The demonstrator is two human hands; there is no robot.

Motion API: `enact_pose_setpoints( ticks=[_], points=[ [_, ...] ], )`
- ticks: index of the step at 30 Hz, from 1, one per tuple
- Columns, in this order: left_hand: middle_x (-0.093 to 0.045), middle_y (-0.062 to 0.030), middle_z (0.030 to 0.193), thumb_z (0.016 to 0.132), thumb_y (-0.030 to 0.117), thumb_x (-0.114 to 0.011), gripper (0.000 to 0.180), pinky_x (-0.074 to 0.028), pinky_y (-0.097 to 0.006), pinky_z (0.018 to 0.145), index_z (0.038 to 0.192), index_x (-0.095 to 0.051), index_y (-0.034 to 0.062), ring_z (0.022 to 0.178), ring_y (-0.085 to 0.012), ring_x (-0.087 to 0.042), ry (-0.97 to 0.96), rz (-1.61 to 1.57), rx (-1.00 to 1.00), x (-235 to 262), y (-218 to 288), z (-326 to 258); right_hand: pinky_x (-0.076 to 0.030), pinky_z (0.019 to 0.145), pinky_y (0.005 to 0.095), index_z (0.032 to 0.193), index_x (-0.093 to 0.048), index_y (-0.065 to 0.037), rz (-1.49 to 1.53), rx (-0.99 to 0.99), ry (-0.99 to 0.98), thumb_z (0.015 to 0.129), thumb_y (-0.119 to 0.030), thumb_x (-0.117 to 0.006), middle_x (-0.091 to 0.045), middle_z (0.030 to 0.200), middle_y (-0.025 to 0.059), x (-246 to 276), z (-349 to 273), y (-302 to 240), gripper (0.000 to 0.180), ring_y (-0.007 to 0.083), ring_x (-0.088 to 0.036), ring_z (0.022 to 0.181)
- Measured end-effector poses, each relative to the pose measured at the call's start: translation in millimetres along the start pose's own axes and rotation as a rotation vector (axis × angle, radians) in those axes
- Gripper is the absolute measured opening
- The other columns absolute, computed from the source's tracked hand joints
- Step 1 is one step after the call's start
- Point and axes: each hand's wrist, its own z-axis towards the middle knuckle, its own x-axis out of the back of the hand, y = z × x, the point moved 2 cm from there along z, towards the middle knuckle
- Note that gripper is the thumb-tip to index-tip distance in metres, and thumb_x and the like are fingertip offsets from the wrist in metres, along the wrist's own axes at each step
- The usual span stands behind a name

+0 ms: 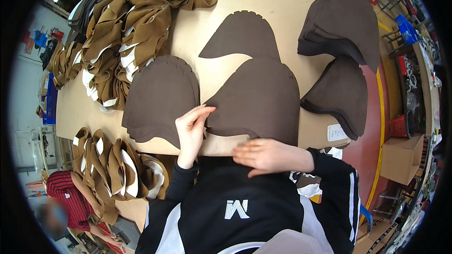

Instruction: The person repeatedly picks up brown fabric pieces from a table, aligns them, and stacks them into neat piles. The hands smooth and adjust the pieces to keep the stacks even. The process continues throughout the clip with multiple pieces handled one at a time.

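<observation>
My left hand (192, 129) pinches the pointed left corner of a dark brown curved cut piece (261, 99) lying on the pale table (282, 4) in front of me. My right hand (268, 156) lies flat, fingers together, at the table's near edge just below that piece, holding nothing. To the left of the held piece sits a stack of the same dark brown shapes (160, 96). A single dark brown piece (245, 35) lies farther back in the middle.
Two more stacks of dark brown pieces sit at the right (341, 21) (341, 94). Heaps of tan folded pieces with white lining fill the back left (129, 28) and near left (110, 164). A person in a red striped top (66, 193) works at lower left. Cardboard box (400, 157) on the floor at right.
</observation>
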Motion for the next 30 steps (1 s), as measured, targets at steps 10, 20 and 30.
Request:
enact_pose_setpoints(
  ticks=[10, 20, 30],
  points=[
    [-0.070, -0.0169, 0.125, 0.094, 0.007, -0.066, 0.055, -0.050, -0.028, 0.093, 0.146, -0.050, 0.0033, 0.102, -0.0176, -0.067, 0.225, 0.031, -0.227, -13, 16, 144, -0.038, 0.115, 0.0444, 0.138, -0.057, -0.007, -0.171, -0.216, 0.228, 0.092, -0.036, -0.068, -0.057, 0.143, 0.0101, 88, -1, 9, 0.056, 0.0259, -0.052, 0.135],
    [-0.056, -0.0075, 0.108, 0.071, 0.017, -0.088, 0.067, -0.048, -0.032, 0.089, 0.131, -0.062, 0.0035, 0.098, -0.0212, -0.054, -0.325, 0.326, 0.014, -12, 20, 16, -0.025, 0.122, 0.0467, 0.152, -0.037, 0.002, -0.344, -0.571, 0.322, 0.094, -0.054, -0.060, -0.035, 0.161, 0.0188, 76, -15, 95, 0.084, 0.0323, -0.032, 0.150],
    [-0.057, -0.0117, 0.122, 0.071, 0.010, -0.086, 0.072, -0.045, -0.035, 0.101, 0.139, -0.060, 0.0035, 0.115, -0.0268, -0.056, -0.249, 0.359, 0.073, -12, 17, 2, -0.031, 0.120, 0.0416, 0.151, -0.044, -0.006, -0.030, -0.115, 0.145, 0.090, -0.060, -0.060, -0.042, 0.159, 0.0112, 21, 0, 12, 0.083, 0.0234, -0.043, 0.144]
  ],
)
